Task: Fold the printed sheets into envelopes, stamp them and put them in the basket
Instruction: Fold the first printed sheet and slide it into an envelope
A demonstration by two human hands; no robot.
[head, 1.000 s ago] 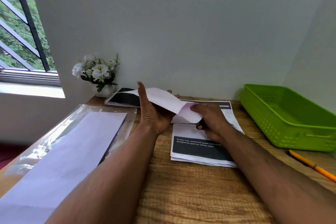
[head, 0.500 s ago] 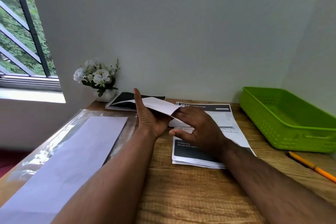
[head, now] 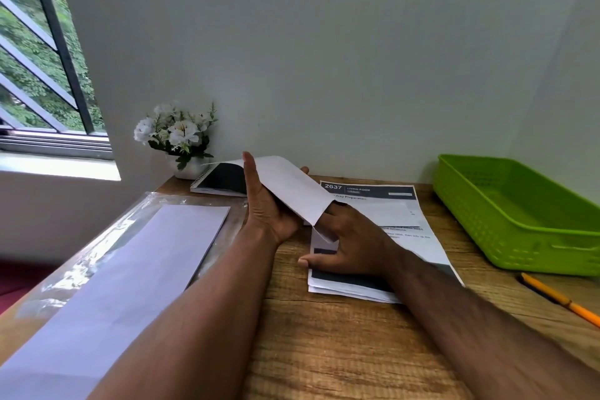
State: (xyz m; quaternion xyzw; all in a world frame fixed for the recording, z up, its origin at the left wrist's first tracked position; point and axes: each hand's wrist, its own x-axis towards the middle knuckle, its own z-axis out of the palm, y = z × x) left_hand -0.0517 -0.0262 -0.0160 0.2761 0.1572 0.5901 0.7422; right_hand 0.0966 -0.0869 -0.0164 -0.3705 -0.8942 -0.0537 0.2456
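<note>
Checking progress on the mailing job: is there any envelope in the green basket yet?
No, the green basket shows only its bare floor, and the one envelope in use is in the left hand.

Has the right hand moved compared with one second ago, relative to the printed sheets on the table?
Yes. The right hand has come down from the envelope flap toward the person and now rests on the stack of printed sheets, fingers in the envelope's open end.

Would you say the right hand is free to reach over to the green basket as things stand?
Probably yes. The right hand has its fingers inside the envelope that the left hand holds, so it must slip out first. Beyond that, only flat printed sheets lie between it and the green basket.
</note>
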